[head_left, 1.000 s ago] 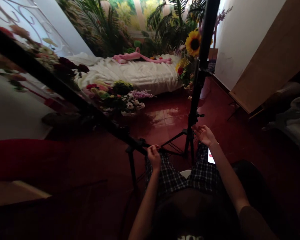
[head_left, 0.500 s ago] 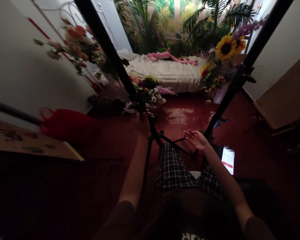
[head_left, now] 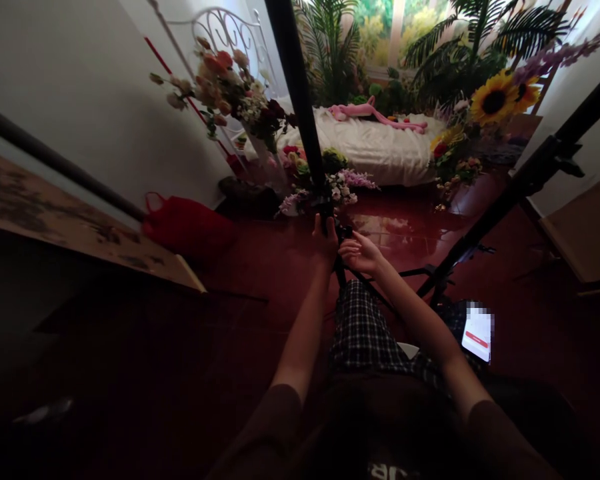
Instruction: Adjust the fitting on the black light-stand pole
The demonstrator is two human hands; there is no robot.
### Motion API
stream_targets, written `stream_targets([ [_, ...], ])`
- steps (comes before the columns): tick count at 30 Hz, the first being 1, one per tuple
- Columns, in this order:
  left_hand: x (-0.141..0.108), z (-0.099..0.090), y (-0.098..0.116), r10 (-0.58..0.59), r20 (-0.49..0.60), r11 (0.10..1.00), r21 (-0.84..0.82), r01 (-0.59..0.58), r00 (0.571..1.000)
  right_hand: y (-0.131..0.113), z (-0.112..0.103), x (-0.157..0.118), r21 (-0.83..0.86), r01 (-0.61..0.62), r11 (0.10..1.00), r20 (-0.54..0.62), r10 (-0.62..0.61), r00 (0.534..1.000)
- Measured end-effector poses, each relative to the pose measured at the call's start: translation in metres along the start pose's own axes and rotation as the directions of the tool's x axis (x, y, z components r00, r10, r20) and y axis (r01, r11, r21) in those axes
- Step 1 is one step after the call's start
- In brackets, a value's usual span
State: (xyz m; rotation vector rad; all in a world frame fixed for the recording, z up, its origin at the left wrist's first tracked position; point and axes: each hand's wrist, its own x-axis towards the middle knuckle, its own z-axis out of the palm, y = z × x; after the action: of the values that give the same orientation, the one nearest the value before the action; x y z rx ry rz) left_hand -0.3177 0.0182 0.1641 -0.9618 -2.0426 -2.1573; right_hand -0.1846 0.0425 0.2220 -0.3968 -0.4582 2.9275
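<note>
A black stand pole with tripod legs rises in front of me, slightly tilted. My left hand is closed around the pole just below a dark collar. Close beside it, my right hand has its fingers curled at a black knob on the pole's right side. Whether the right fingertips press on the knob is hard to make out in the dim light. A second black stand leans across the right side, with neither hand on it.
A lit phone rests by my right thigh. On the left are a red bag and a long painted panel. Ahead, a cream-draped bed bears a pink plush toy, with sunflowers at its right.
My right hand has moved left from open air to the knob beside my left hand, its fingers curling. The left hand stays on the pole. The whole view has shifted.
</note>
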Motion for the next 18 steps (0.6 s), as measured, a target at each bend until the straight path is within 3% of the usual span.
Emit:
stream_targets([
  [5,-0.003,-0.003,0.013,-0.027,-0.053,0.999,0.04,0.029,0.998,-0.005,0.009,0.013,0.006,0.044,0.999,0.004,-0.044,0.999],
  [7,-0.005,-0.004,0.018,-0.02,-0.044,0.999,0.037,0.022,0.999,-0.008,0.007,0.018,-0.083,0.074,0.994,-0.033,-0.077,0.997],
  [9,-0.006,-0.004,0.021,-0.012,-0.049,0.999,0.033,0.014,0.999,-0.01,0.004,0.023,-0.299,0.127,0.946,-0.087,-0.159,0.983],
  [11,-0.006,-0.002,0.02,-0.004,-0.054,1.0,0.027,0.006,0.999,-0.012,0.001,0.026,-0.577,0.191,0.794,-0.104,-0.303,0.947],
  [14,-0.004,0.001,0.014,0.016,-0.054,1.0,-0.002,-0.016,0.998,-0.018,-0.002,0.021,-0.804,0.256,0.536,-0.036,-0.474,0.88],
  [16,-0.003,0.002,0.009,0.03,-0.049,0.999,-0.03,-0.032,0.998,-0.024,-0.001,0.012,-0.921,0.266,0.283,0.063,-0.568,0.821],
  [18,-0.002,0.003,0.006,0.027,-0.04,0.998,-0.049,-0.029,0.999,-0.031,0.004,0.003,-0.971,0.232,-0.054,0.214,-0.624,0.751],
])
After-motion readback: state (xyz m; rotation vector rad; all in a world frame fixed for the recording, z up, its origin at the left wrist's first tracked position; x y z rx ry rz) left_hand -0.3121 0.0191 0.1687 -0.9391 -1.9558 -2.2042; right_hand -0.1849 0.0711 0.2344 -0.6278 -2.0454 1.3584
